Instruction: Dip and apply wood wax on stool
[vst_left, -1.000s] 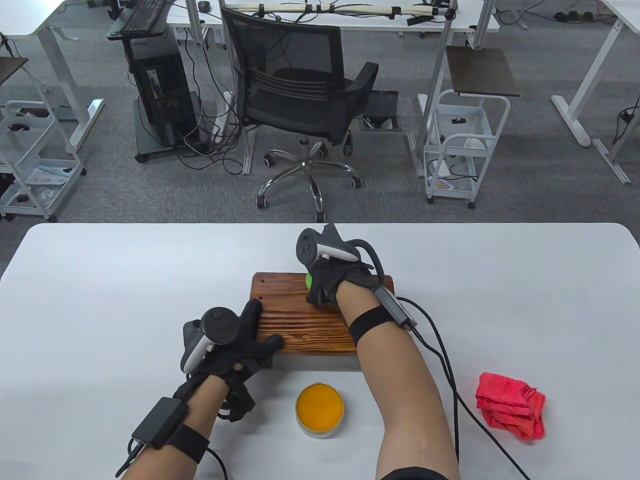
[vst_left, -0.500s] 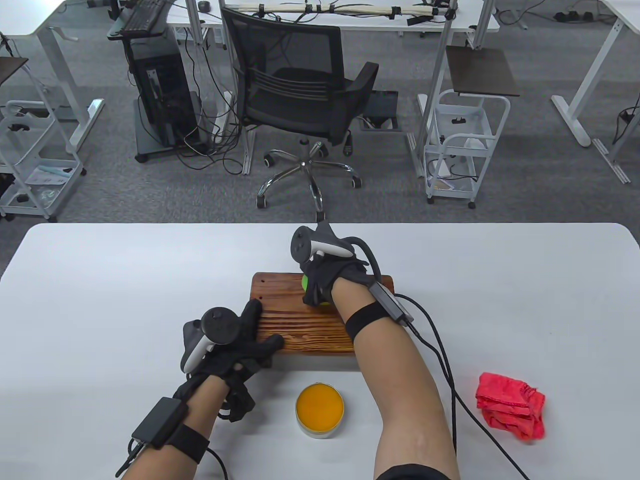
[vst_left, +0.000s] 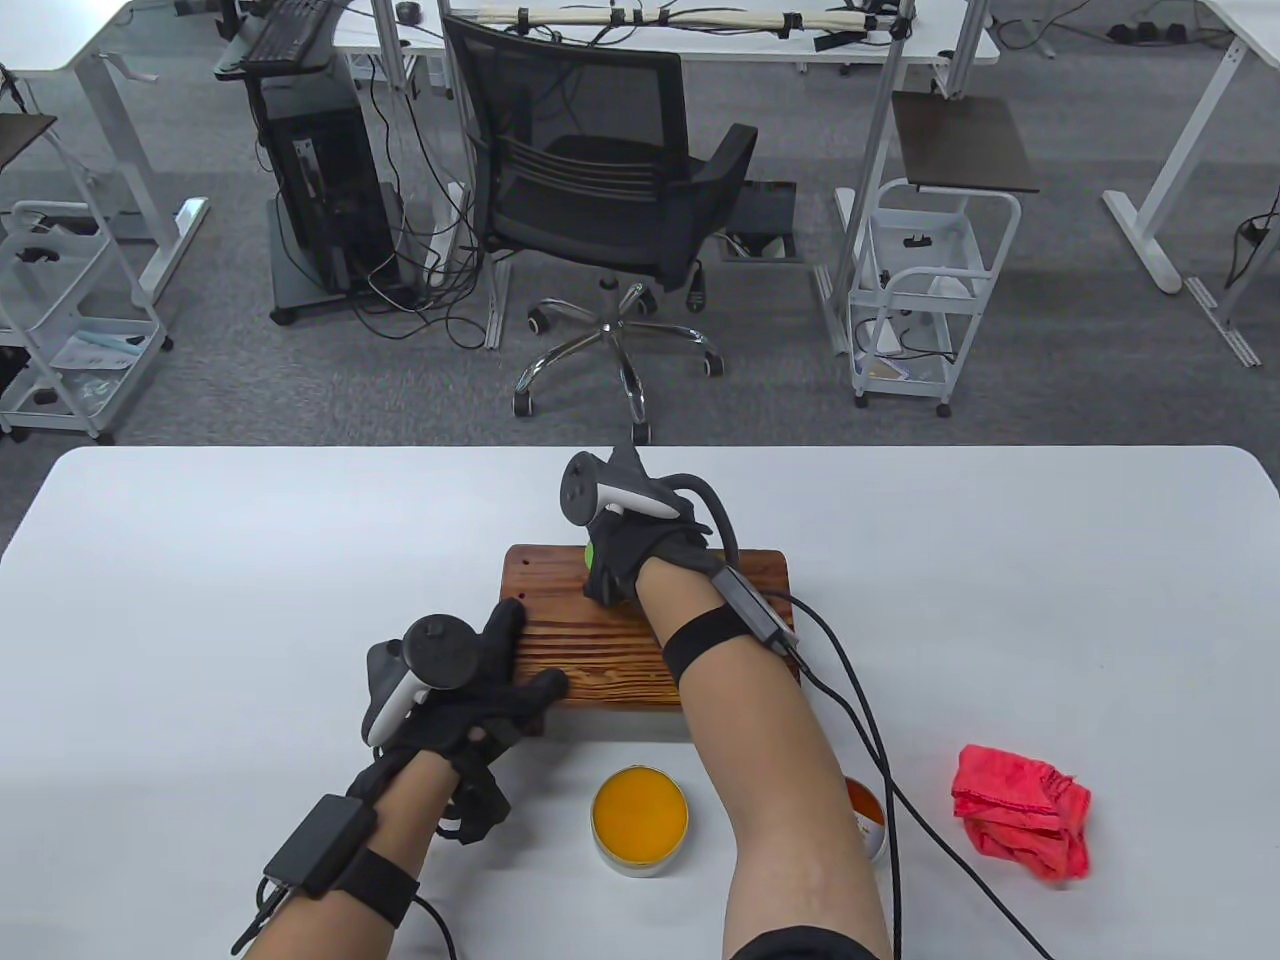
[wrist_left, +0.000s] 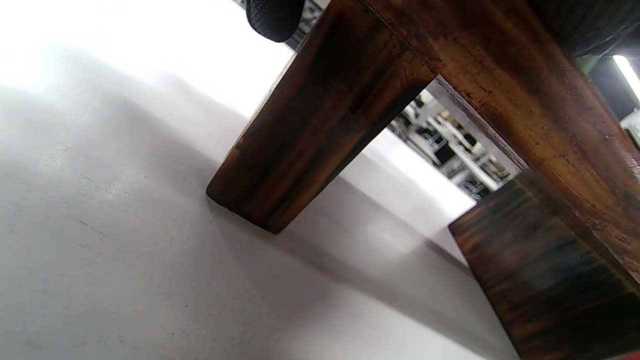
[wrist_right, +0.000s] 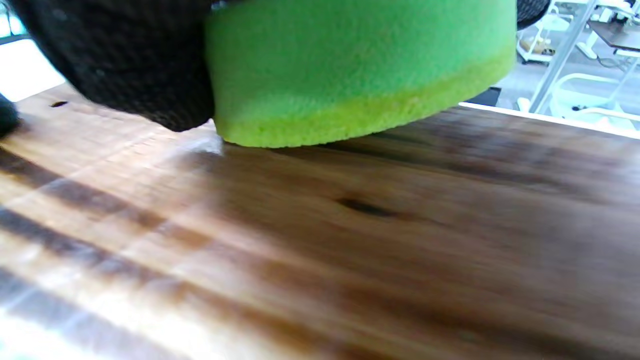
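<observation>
Right hand (vst_left: 622, 560) is gripping green sponge (wrist_right: 360, 75), waxing stool (vst_left: 610, 650) top at 12 o'clock; left hand (vst_left: 470, 690), fingers spread, is bracing the 8 o'clock corner; near half apparently remaining.

Grey carpet floor (vst_left: 1080, 330), black mesh office chair (vst_left: 590, 190) at 12 o'clock, white rolling cart (vst_left: 925, 290) at 1 o'clock, computer tower (vst_left: 325, 200) at 11 o'clock.

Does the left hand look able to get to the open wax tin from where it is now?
Probably yes. The left hand rests on the stool's near left corner, and the wax tin sits just right of that wrist with bare table between. But the hand would have to let go of the stool.
</observation>
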